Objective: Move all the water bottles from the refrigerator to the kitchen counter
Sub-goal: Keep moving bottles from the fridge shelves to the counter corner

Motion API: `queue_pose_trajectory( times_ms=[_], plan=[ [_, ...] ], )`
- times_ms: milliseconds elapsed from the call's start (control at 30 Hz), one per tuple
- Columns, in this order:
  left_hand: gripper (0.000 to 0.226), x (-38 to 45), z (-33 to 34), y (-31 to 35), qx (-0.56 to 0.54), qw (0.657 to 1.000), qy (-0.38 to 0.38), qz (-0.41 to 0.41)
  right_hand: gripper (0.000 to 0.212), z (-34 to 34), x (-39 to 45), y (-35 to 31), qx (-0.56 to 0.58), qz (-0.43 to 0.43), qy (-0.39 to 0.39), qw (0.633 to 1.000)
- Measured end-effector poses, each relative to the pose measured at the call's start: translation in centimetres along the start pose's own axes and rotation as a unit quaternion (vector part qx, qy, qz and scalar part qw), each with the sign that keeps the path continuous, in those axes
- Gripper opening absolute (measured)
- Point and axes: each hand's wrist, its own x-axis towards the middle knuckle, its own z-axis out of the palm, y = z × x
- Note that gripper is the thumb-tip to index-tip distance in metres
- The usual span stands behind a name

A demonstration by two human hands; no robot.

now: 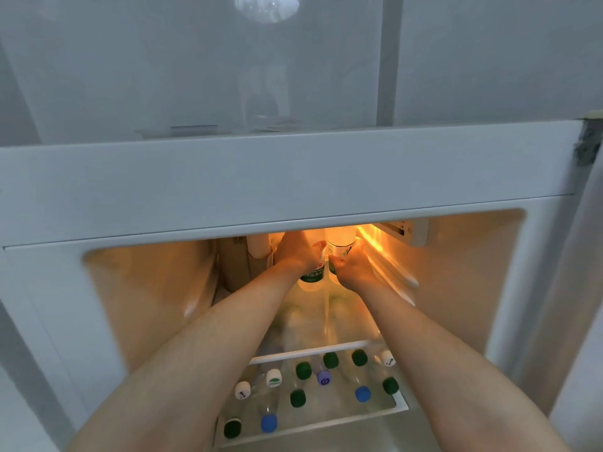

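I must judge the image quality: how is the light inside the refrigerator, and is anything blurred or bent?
Head view: warm orange lamp glare behind the left hand and right hand, each gripping a water bottle; the caps below lie in cooler light; edges are soft; the refrigerator frame bows from the wide lens.

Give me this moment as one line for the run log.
stage: picking | left hand: grips green-label bottle | right hand: grips second bottle | place: upper fridge shelf | lower shelf bottles: remaining
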Motion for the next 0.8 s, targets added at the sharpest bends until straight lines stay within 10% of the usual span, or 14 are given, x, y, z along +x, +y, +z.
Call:
queue_pose_trajectory(
  times_ms=[800],
  plan=[
    [0.061,-15.2,-4.1,-2.7,-0.109,0.984,0.132,0.048,0.056,-1.0,-14.2,0.4,0.080,-0.096,0.020,0.992]
  ],
)
